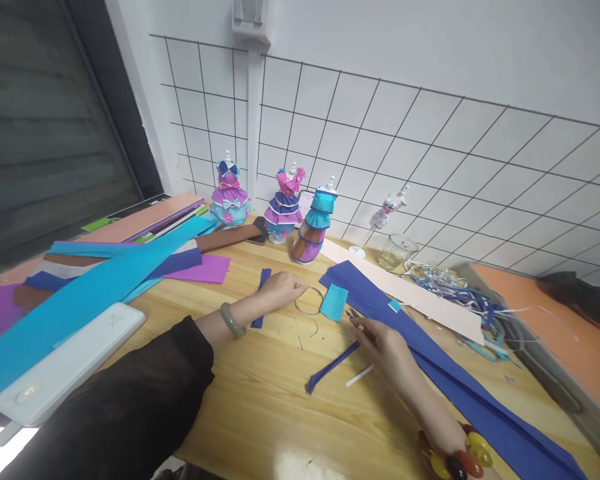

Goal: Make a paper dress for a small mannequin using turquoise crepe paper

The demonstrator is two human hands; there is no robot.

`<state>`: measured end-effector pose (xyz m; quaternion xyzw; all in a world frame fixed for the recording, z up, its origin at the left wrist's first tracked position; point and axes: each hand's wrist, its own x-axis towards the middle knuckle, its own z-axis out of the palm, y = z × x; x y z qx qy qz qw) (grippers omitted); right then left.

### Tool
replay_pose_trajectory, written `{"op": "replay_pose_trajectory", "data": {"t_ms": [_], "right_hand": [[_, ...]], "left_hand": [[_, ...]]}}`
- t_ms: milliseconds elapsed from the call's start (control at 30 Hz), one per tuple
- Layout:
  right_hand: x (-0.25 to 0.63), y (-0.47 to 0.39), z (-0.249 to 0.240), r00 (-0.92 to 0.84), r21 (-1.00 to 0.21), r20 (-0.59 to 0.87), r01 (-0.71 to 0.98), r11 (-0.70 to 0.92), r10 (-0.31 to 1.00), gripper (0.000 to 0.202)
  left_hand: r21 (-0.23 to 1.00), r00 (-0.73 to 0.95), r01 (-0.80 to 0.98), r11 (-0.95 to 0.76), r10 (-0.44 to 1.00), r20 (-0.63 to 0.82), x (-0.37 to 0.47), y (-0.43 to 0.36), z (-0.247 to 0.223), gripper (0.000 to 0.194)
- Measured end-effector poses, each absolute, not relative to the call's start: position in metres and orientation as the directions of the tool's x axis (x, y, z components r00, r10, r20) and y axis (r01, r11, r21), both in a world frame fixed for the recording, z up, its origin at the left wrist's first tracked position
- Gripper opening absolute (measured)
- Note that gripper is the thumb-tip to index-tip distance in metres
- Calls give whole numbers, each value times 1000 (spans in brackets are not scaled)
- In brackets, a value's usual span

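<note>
My left hand [281,291] is closed in a pinch on the edge of a thin ring [309,314], which stands just above the wooden table. To the ring's right is a small turquoise paper piece [335,303]. My right hand [380,343] is closed around a small tool with dark, parted tips [351,314], which looks like scissors; its handles are mostly hidden by my fingers. Below that hand lie a narrow blue strip [333,367] and a short white strip [359,376]. Another blue strip [261,298] runs under my left wrist.
Several small dress forms stand at the back, such as a layered paper-dressed one [314,223] and a patterned one [387,210]. A glass jar [398,251] and tangled ribbons [443,277] are right. A long blue sheet [460,373] crosses the table; coloured sheets and a white device [75,357] lie left.
</note>
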<state>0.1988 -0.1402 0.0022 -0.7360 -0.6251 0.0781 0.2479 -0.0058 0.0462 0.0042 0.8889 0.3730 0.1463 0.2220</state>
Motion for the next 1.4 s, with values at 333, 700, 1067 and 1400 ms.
{"op": "replay_pose_trajectory", "data": {"t_ms": [333, 700, 1067, 1400], "right_hand": [[193, -153, -7, 373, -662, 272, 742, -109, 887, 40], [191, -155, -4, 430, -759, 195, 636, -142, 882, 47], [191, -157, -5, 351, -775, 175, 625, -91, 920, 45], [199, -158, -8, 390, -775, 188, 622, -107, 901, 44]], "left_hand": [[486, 666, 643, -593, 746, 29, -5, 52, -10, 60], [490, 686, 632, -601, 727, 7, -6, 48, -5, 56], [453, 670, 664, -595, 743, -7, -5, 43, -1, 56], [443, 668, 675, -591, 744, -25, -4, 45, -1, 57]]}}
